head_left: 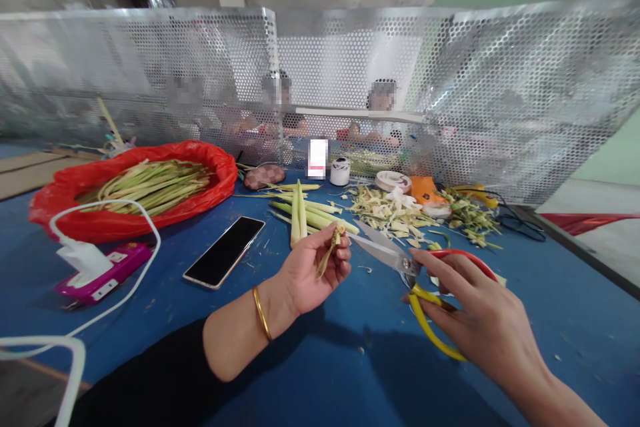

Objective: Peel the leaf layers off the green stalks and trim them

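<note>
Pinched in the fingers of my left hand (313, 277) is a small bundle of pale plant strips (327, 255), its rolled end up and loose tails hanging over the palm. My right hand (487, 307) grips scissors (387, 255) by their red and yellow handles. The blades are parted and point left, their tips close to the bundle. Behind my left hand lie thick green stalks (320, 215) and an upright-looking pale leaf piece (299, 217) on the blue table (320, 373).
A red bag (135, 227) of green strips stands left. Nearby are a black phone (225, 252), a purple power strip (107, 277) and a white cable. Plant scraps (390, 210), a tape roll (393, 181) and an orange packet (427, 191) lie behind; a perforated screen (350, 60) separates other people.
</note>
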`<state>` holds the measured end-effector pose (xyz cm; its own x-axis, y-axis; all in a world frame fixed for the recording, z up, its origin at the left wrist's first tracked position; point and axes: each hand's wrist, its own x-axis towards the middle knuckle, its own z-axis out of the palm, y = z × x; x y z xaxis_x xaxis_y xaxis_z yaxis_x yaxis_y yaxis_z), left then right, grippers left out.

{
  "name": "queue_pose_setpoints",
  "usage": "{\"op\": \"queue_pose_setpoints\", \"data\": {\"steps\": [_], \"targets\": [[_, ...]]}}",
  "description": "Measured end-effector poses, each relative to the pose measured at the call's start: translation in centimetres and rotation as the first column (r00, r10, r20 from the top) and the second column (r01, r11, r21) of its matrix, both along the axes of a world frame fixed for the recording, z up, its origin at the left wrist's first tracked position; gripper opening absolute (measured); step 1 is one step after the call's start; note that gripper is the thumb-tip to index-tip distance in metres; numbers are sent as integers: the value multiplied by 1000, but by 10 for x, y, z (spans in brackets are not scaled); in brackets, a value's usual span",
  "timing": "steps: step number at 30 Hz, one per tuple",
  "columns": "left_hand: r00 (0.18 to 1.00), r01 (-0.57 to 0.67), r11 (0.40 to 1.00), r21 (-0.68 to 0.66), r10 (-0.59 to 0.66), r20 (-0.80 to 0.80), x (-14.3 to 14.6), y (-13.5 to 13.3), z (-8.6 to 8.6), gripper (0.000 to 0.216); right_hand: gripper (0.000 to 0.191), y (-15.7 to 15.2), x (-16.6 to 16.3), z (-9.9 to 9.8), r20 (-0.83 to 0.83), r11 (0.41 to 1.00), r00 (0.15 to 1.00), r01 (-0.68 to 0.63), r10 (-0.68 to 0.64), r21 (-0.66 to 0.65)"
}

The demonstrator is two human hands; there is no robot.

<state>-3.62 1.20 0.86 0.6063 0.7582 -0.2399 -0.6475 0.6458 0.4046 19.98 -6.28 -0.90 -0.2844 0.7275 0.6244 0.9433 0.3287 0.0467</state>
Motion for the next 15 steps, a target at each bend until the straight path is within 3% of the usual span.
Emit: {"op": "queue_pose_setpoints", "data": {"steps": [15], "targets": [[1000,-6,1000,-30,6,17,1,-1,1,14,40,-1,-1,2,17,1000,1000,-7,6,25]]}}
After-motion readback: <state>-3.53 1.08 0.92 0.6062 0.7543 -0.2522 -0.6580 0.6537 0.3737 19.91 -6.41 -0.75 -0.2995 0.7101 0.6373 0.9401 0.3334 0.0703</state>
